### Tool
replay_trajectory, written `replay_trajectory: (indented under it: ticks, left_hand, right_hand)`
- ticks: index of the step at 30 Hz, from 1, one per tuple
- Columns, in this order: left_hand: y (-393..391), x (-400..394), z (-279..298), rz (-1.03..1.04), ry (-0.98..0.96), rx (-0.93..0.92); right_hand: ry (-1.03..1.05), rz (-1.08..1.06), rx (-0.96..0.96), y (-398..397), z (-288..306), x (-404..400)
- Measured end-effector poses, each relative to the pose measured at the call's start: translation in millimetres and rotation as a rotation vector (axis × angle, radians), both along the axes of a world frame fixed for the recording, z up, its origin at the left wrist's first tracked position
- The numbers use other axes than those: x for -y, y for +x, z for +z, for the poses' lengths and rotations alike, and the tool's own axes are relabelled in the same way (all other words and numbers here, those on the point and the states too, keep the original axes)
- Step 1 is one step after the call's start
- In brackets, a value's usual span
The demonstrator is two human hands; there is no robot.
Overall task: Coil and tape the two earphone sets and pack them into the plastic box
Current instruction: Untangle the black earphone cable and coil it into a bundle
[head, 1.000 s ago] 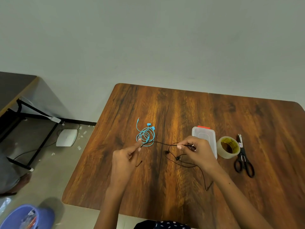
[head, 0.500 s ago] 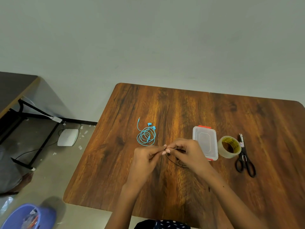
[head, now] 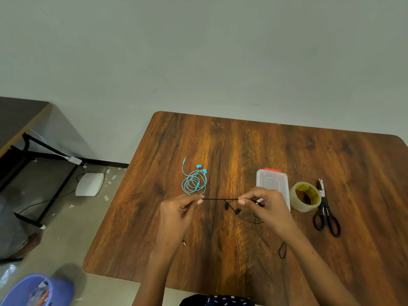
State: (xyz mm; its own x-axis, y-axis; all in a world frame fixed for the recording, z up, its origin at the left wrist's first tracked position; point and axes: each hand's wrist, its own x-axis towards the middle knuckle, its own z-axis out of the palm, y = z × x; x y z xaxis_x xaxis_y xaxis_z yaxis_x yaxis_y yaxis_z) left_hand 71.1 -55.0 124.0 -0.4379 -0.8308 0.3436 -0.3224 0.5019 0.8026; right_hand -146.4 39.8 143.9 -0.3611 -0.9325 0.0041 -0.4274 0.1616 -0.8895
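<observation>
The black earphone cord (head: 220, 199) runs taut between both hands; the left hand (head: 176, 214) and right hand (head: 268, 206) each pinch it at the fingertips, buds dangling below. The blue earphones (head: 194, 182) lie coiled beyond the left fingers. Tape roll (head: 305, 196) print is unreadable.
</observation>
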Motion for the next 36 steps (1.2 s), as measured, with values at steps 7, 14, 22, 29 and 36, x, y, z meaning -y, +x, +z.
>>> replay_trajectory:
  ticks: [7, 14, 22, 29, 36]
  left_hand:
    - [-0.6, -0.2, -1.8, -0.001, 0.027, 0.297]
    - [-30.7, -16.6, 6.3, -0.207, 0.04, 0.089]
    - [-32.8, -12.2, 10.1, -0.189, 0.005, 0.022]
    - [-12.7, -2.2, 4.9, -0.028, -0.032, 0.008]
    - [-7.2, -5.1, 4.7, 0.047, 0.044, -0.041]
  right_hand:
    - [0.007, 0.011, -0.084, 0.0, 1.9, 3.4]
    - [-0.003, 0.137, -0.172, 18.1, 9.4, 11.5]
    - [-0.011, 0.105, -0.029, 22.0, 7.9, 11.0]
    - [0.027, 0.071, 0.014, 0.3, -1.0, -2.6]
    - [-0.007, 0.015, -0.025, -4.0, -3.9, -6.2]
